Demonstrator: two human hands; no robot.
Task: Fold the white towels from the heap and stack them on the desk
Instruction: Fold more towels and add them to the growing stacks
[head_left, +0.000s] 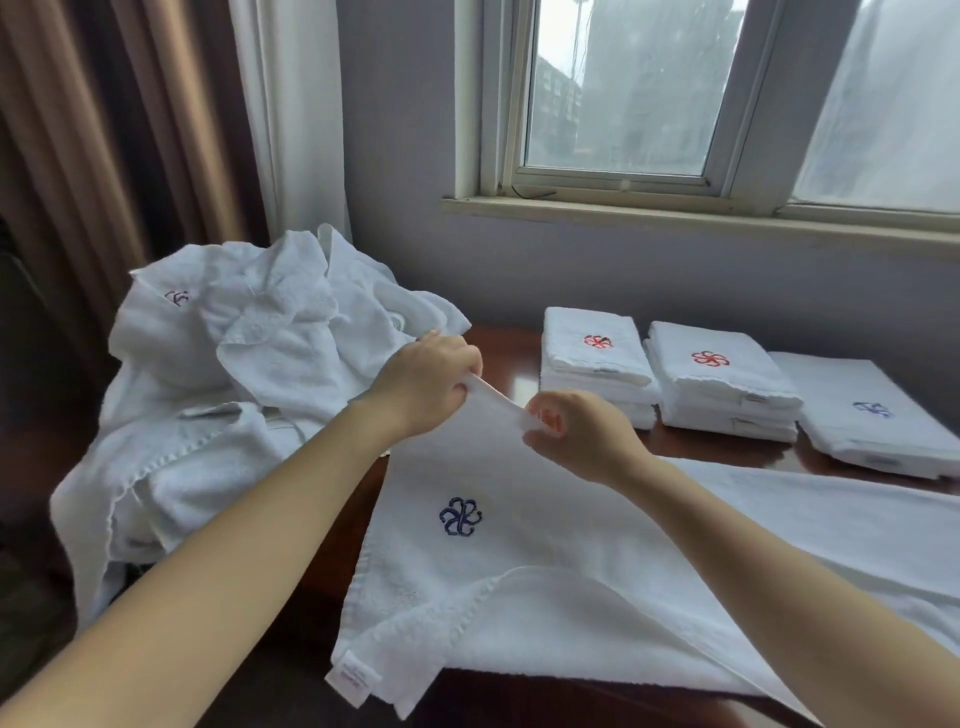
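Note:
A white towel (519, 561) with a blue embroidered emblem lies spread across the dark wooden desk (511, 358), its near corner folded over with a label showing. My left hand (426, 384) and my right hand (576, 436) both pinch its far edge and lift it off the desk between them. A heap of crumpled white towels (234, 374) rises to the left. At the back right stand two stacks of folded towels with red emblems (597, 358) (722, 379) and a folded towel with a blue emblem (872, 415).
A grey wall with a window sill (675, 218) runs behind the desk. Brown and white curtains (156, 130) hang at the left behind the heap. The desk's front edge is near the bottom of the view.

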